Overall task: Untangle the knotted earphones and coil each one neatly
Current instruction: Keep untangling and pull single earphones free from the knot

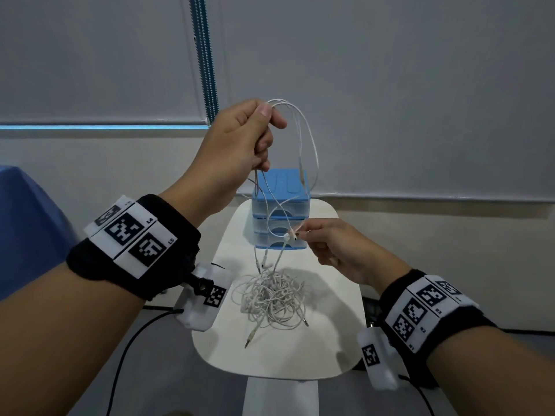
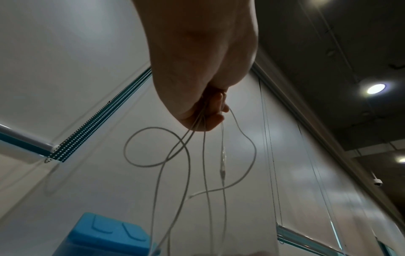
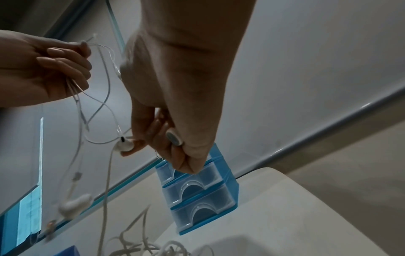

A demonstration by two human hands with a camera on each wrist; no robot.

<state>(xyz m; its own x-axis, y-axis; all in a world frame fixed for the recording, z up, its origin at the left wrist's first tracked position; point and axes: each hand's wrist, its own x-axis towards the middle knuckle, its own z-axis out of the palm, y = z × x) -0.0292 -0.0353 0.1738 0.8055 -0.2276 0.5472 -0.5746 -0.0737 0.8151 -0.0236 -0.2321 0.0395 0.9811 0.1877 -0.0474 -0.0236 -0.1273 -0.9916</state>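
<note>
Small white table (image 1: 327, 334) with rounded corners, on a white pedestal (image 1: 279, 397); near the middle of the top, a tangled heap of white earphone cables (image 1: 271, 298), lying loose, two jack plugs poking out toward the near edge; at the far end, a blue drawer unit (image 1: 280, 211) with three clear drawers stacked one over another, upright, standing apart from the heap; several cable strands rising from the heap upward, off the top.
</note>
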